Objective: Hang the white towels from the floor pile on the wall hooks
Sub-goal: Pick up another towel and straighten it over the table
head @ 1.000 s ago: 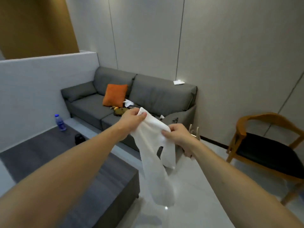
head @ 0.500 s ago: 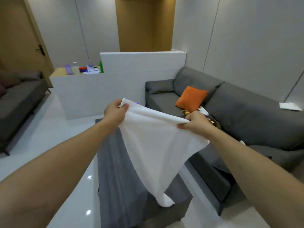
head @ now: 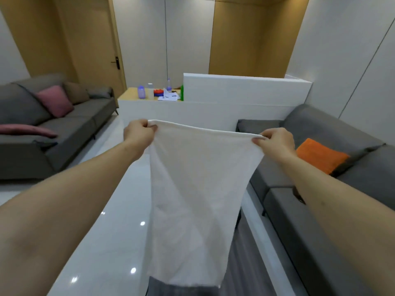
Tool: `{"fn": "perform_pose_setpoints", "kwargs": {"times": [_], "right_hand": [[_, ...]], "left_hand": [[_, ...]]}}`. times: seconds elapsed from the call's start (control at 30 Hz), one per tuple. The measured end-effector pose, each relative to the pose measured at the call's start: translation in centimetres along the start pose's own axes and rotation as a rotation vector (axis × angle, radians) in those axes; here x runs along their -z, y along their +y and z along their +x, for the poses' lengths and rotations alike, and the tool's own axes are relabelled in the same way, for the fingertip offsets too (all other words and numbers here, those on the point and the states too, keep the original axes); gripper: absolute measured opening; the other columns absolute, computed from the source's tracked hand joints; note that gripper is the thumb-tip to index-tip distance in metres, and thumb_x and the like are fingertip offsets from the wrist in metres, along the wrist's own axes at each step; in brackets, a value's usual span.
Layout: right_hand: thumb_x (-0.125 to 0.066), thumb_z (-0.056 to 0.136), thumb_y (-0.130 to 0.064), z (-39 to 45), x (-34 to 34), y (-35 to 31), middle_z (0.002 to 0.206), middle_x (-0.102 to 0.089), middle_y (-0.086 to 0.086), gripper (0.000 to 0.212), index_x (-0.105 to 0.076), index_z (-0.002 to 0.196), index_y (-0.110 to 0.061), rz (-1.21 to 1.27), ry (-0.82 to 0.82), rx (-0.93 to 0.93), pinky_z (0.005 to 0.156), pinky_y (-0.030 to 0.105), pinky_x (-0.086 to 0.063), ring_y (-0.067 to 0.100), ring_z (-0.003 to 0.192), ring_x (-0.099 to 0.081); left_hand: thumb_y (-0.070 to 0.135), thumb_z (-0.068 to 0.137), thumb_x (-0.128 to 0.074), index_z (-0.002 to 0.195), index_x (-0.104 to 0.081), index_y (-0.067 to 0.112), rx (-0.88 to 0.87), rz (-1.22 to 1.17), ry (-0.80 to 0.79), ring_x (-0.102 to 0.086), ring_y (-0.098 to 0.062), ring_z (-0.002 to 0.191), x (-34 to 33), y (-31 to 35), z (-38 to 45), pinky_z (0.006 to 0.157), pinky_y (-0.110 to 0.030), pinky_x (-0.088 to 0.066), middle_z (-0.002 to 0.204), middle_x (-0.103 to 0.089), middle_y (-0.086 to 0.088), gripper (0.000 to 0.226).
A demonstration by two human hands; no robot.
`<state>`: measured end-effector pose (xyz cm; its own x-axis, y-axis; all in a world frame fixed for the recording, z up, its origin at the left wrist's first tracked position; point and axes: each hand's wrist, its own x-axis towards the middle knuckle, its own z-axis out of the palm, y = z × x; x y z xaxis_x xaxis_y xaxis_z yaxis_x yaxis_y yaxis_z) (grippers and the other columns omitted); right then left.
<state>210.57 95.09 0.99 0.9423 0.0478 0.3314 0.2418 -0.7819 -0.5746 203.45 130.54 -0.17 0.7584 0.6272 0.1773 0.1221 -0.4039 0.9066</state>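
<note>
A white towel (head: 198,189) is held spread out at chest height in front of the person, its upper edge stretched nearly level between the two hands and its body hanging straight down. The left hand (head: 139,133) is closed on the upper left corner, the cloth being pinched between thumb and curled fingers (head: 152,127). The right hand (head: 275,142) is closed on the upper right corner in the same way, with the fingertips pressed onto the hem. Both forearms are extended forward. The lower edge of the towel is seen hanging free above a dark grey rug (head: 241,263) and a glossy white floor (head: 111,231).

A grey sofa (head: 320,210) with an orange cushion (head: 320,157) is noted to the right, and a second grey sofa (head: 64,129) with pink cushions (head: 55,101) to the left. Behind the towel a white partition wall (head: 235,92) is seen, beside which a bench (head: 128,95) carries bottles (head: 141,92), papers and small coloured items too small to identify. A wooden door (head: 94,50) with a dark handle stands at the rear left. Whether wall hooks or a floor pile are present cannot be told from this view.
</note>
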Motion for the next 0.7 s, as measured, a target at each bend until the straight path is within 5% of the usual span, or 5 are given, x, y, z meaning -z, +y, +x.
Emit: {"fn": "perform_pose_setpoints", "kwargs": {"times": [0.13,0.27,0.53,0.7], "right_hand": [[-0.069,0.088,-0.023,3.0,-0.2,-2.0,0.083,-0.073,0.013,0.015,-0.077,0.089,-0.010,0.137,0.081,0.093,0.082,0.046,-0.053,0.031,0.086,-0.068],[-0.066,0.089,-0.016,2.9,0.0,-1.8,0.081,-0.073,0.013,0.013,-0.075,0.088,-0.008,0.220,0.089,0.115,0.083,0.048,-0.054,0.030,0.085,-0.069],[-0.067,0.088,-0.012,-7.2,-2.3,6.1,0.081,-0.072,0.003,0.010,-0.075,0.086,-0.009,0.195,-0.051,0.110,0.070,0.026,-0.040,0.018,0.081,-0.063],[-0.069,0.086,-0.011,-18.3,-3.9,13.5,0.069,-0.067,0.000,0.011,-0.073,0.077,-0.016,0.159,-0.227,0.007,0.064,0.023,-0.038,0.015,0.065,-0.058]], "left_hand": [[0.018,0.097,-0.057,0.094,-0.065,0.020,0.035,-0.224,0.022,-0.063,-0.024,0.101,0.7,2.8,2.0,0.076,-0.036,-0.061,0.112,-0.064,-0.007,0.009],[0.011,0.096,-0.053,0.080,-0.060,0.028,0.014,-0.273,0.028,-0.062,-0.022,0.099,1.3,4.2,0.6,0.082,-0.038,-0.060,0.097,-0.062,0.000,0.024],[0.003,0.072,-0.059,0.053,-0.069,0.017,0.185,-0.259,0.026,-0.064,-0.030,0.083,1.2,-2.8,-9.9,0.088,-0.049,-0.057,0.079,-0.064,-0.011,0.026],[0.011,0.078,-0.058,0.073,-0.073,0.018,0.302,-0.066,0.005,-0.067,-0.030,0.091,-0.5,-11.3,-22.2,0.087,-0.044,-0.057,0.086,-0.070,-0.008,0.017]]}}
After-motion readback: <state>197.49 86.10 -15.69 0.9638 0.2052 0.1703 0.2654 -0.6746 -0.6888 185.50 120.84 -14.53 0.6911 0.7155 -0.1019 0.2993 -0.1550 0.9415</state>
